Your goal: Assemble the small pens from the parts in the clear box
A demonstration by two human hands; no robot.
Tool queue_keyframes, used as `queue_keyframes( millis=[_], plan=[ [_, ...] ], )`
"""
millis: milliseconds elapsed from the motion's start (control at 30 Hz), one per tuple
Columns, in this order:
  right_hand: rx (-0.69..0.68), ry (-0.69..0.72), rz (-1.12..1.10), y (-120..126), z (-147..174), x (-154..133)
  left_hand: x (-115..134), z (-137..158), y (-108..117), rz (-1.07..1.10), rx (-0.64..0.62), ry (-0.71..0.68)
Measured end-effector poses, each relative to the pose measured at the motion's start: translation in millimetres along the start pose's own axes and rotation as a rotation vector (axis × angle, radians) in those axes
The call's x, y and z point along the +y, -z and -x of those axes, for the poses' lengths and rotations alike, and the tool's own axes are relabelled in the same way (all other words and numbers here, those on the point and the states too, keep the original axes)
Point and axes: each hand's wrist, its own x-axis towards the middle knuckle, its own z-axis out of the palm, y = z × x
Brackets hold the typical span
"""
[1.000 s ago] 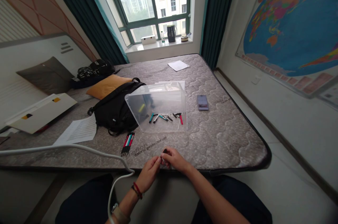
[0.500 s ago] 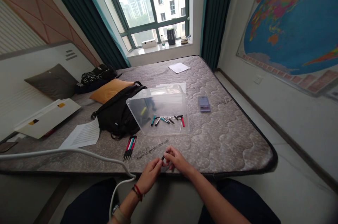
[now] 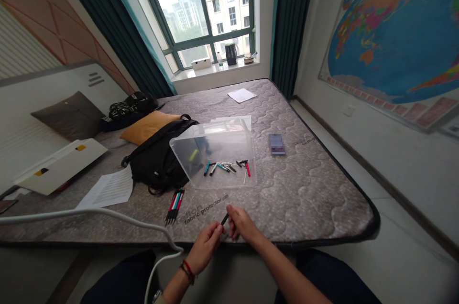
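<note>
A short black pen piece (image 3: 224,219) slants between my hands, just above the mattress's near edge. My left hand (image 3: 206,243) pinches its lower end between thumb and fingers. Around its upper end my right hand (image 3: 244,225) has curled fingers; the exact fingertip contact is partly hidden. Beyond my hands a clear plastic box (image 3: 215,139) lies with its opening toward me. Loose pen parts (image 3: 229,167) in black, white, teal and red are scattered in it. To the left of my hands, several pens (image 3: 175,206) in red, teal and black lie side by side.
A black backpack (image 3: 161,156) lies against the box's left side. Nearer on the left are printed paper (image 3: 107,190) and a white cable (image 3: 136,222) crossing the near edge. A blurred rectangular device (image 3: 277,145) rests right of the box on the mattress (image 3: 308,189).
My right hand has shifted slightly right and opened a small gap from my left hand. More of the black pen piece now shows between them. The view has tilted slightly.
</note>
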Motion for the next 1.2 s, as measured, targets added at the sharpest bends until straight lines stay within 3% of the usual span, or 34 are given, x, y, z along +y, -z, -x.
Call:
queue_keyframes(
  millis=[100, 267, 333, 467, 700, 967, 1033, 1133, 1200],
  plan=[
    [0.004, 0.014, 0.141, 0.3, 0.9, 0.6, -0.8, 0.6, -2.7, -0.022, -0.008, -0.014],
    [0.116, 0.185, 0.297, -0.9, 0.3, 1.7, -1.9, 1.0, -2.6, -0.041, 0.008, -0.033],
    [0.135, 0.239, 0.257, -1.8, -0.2, 2.0, -3.1, 0.0, -0.8, -0.038, 0.019, -0.042],
    [0.07, 0.198, 0.141, -2.8, -0.1, 1.4, -9.3, -0.6, 2.1, -0.034, 0.037, -0.041],
    [0.089, 0.304, 0.184, -0.4, 2.9, -2.6, -18.9, 2.2, 4.5, -0.012, 0.027, -0.028],
    [0.077, 0.349, 0.112, 2.8, 1.7, -3.0, -11.7, -3.8, 5.2, -0.05, 0.025, -0.064],
    [0.074, 0.296, 0.13, 3.0, 1.7, -2.2, -9.3, -2.8, 5.1, -0.068, 0.029, -0.078],
    [0.025, 0.103, 0.163, 2.4, 3.7, -2.4, -8.6, 0.7, 6.1, -0.084, 0.018, -0.101],
    [-0.034, 0.074, 0.168, 2.2, 6.2, -4.9, -9.8, 3.3, 7.8, -0.088, 0.004, -0.108]
  ],
)
